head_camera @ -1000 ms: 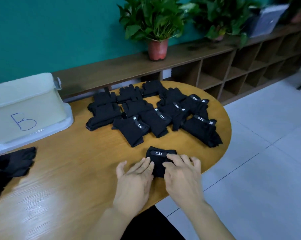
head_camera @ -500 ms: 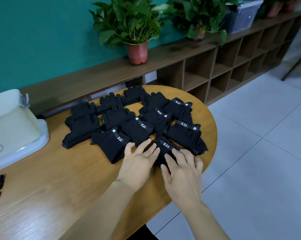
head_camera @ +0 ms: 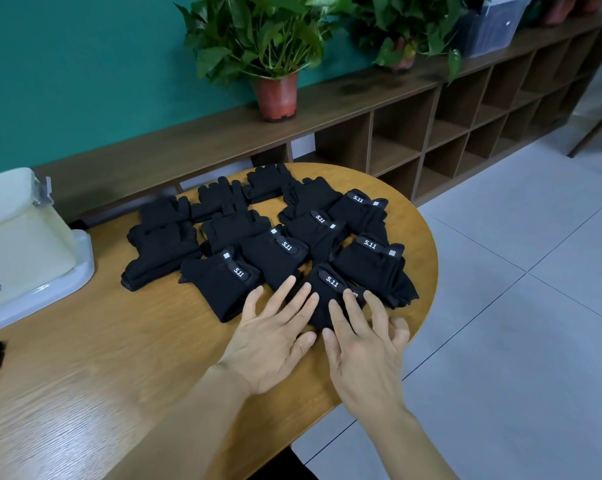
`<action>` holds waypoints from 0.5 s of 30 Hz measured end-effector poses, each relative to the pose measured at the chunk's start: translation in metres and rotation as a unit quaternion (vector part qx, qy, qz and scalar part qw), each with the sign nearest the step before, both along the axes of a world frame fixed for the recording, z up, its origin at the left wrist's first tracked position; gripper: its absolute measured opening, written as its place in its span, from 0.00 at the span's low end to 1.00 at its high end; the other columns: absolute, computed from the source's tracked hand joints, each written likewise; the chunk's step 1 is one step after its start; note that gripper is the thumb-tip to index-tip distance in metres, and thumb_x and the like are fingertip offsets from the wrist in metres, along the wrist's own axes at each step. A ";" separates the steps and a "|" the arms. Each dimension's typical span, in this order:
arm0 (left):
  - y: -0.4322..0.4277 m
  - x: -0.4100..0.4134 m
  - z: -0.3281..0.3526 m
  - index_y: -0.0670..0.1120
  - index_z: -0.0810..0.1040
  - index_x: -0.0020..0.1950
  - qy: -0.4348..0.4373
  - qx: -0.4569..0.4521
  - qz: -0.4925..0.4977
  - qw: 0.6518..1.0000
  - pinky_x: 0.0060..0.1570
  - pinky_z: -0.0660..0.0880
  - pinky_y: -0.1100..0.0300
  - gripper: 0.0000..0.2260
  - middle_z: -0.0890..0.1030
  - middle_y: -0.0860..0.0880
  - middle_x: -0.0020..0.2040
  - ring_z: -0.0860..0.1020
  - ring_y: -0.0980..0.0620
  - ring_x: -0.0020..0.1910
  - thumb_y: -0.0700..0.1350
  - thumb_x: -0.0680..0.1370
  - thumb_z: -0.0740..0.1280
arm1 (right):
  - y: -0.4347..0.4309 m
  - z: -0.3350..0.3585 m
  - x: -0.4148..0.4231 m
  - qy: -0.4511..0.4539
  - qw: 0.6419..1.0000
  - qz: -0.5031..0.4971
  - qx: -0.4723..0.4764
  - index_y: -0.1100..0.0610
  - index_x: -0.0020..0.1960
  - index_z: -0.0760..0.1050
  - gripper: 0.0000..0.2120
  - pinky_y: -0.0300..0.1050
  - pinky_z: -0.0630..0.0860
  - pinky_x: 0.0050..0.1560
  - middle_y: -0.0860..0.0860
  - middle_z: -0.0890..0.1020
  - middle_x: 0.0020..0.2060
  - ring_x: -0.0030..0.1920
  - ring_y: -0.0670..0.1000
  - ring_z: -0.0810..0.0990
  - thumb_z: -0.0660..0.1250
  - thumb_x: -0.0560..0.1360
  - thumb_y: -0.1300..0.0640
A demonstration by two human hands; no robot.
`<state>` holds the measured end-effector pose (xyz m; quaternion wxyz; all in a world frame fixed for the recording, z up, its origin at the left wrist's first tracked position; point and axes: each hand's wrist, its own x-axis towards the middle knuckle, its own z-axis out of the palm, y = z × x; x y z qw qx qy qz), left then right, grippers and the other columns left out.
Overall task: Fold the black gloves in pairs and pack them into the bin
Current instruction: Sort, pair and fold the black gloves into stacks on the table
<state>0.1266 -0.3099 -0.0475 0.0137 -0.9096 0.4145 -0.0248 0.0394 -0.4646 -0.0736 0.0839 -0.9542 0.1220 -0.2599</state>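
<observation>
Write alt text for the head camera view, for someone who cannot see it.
A person's left hand and right hand rest with straight fingers on a folded pair of black gloves near the edge of a rounded wooden table. More folded black pairs lie clustered just behind it, and a pale plastic bin stands at the left.

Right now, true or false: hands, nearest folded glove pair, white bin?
1. The left hand and the right hand press straight fingers on the nearest folded black fabric glove pair. True.
2. The white plastic bin stands on the right. False: the bin is on the left.
3. That pair lies in the bin. False: on the round wooden table.
4. A leafy plant in a red-brown pot stands on the wooden shelf. True.
</observation>
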 end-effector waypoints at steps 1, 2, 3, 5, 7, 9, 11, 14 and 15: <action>0.000 0.001 -0.001 0.52 0.47 0.81 0.003 0.006 0.000 1.000 0.73 0.33 0.44 0.31 0.47 0.54 0.81 0.36 0.52 0.79 0.63 0.81 0.32 | 0.000 0.000 0.000 0.006 1.000 0.000 -0.002 0.55 0.64 0.79 0.22 0.61 0.63 0.61 0.53 0.79 0.65 0.70 0.59 0.68 0.54 0.80 0.47; -0.001 0.002 0.000 0.52 0.45 0.81 0.001 0.010 -0.001 1.000 0.73 0.32 0.44 0.32 0.46 0.54 0.81 0.35 0.52 0.79 0.64 0.80 0.30 | 0.001 0.002 0.001 0.013 1.000 0.000 -0.003 0.55 0.64 0.79 0.22 0.61 0.62 0.61 0.53 0.79 0.65 0.70 0.59 0.67 0.54 0.80 0.47; -0.002 0.002 0.002 0.53 0.43 0.80 -0.002 0.015 -0.001 1.000 0.73 0.31 0.44 0.32 0.44 0.54 0.81 0.33 0.52 0.78 0.65 0.79 0.29 | 0.001 0.003 0.001 0.019 1.000 -0.001 -0.004 0.55 0.64 0.79 0.23 0.61 0.62 0.61 0.53 0.79 0.65 0.70 0.59 0.67 0.53 0.80 0.47; -0.002 0.002 0.005 0.54 0.39 0.80 -0.003 0.033 0.001 0.999 0.72 0.28 0.45 0.33 0.39 0.55 0.80 0.29 0.53 0.77 0.66 0.77 0.27 | 0.002 0.006 0.002 0.028 1.000 0.000 -0.002 0.55 0.64 0.79 0.23 0.60 0.61 0.61 0.53 0.79 0.65 0.71 0.59 0.66 0.52 0.81 0.46; 0.000 0.000 0.011 0.54 0.41 0.80 -0.008 0.016 0.002 1.000 0.72 0.28 0.46 0.34 0.39 0.55 0.80 0.29 0.53 0.77 0.67 0.77 0.27 | -0.001 0.010 0.001 0.023 1.000 0.009 0.004 0.55 0.64 0.79 0.23 0.60 0.61 0.62 0.53 0.79 0.64 0.71 0.59 0.66 0.52 0.81 0.46; 0.007 -0.004 0.016 0.53 0.45 0.81 -0.016 -0.011 0.001 1.000 0.73 0.29 0.47 0.34 0.44 0.54 0.81 0.33 0.52 0.78 0.67 0.78 0.29 | -0.004 0.017 0.000 0.011 1.000 0.021 0.008 0.54 0.65 0.78 0.22 0.59 0.61 0.62 0.53 0.79 0.64 0.72 0.59 0.65 0.52 0.81 0.46; 0.019 -0.009 0.021 0.53 0.46 0.81 -0.023 -0.024 0.009 0.999 0.73 0.29 0.48 0.33 0.45 0.54 0.81 0.34 0.52 0.79 0.67 0.79 0.30 | -0.004 0.025 -0.001 -0.007 0.999 0.032 0.010 0.54 0.65 0.78 0.22 0.59 0.61 0.63 0.52 0.79 0.64 0.72 0.59 0.65 0.52 0.81 0.47; 0.042 -0.019 0.030 0.53 0.49 0.81 -0.035 -0.048 0.031 0.998 0.74 0.32 0.47 0.31 0.47 0.53 0.81 0.36 0.53 0.79 0.66 0.82 0.34 | 0.006 0.038 -0.002 -0.035 0.998 0.057 0.006 0.54 0.63 0.79 0.21 0.59 0.59 0.64 0.52 0.80 0.63 0.72 0.59 0.65 0.52 0.81 0.48; 0.052 -0.023 0.032 0.52 0.49 0.81 -0.037 -0.052 0.042 0.997 0.74 0.33 0.46 0.31 0.47 0.53 0.81 0.36 0.53 0.79 0.65 0.82 0.35 | 0.012 0.042 -0.002 -0.042 0.997 0.068 0.005 0.54 0.63 0.80 0.21 0.59 0.59 0.64 0.52 0.81 0.63 0.72 0.59 0.65 0.53 0.81 0.48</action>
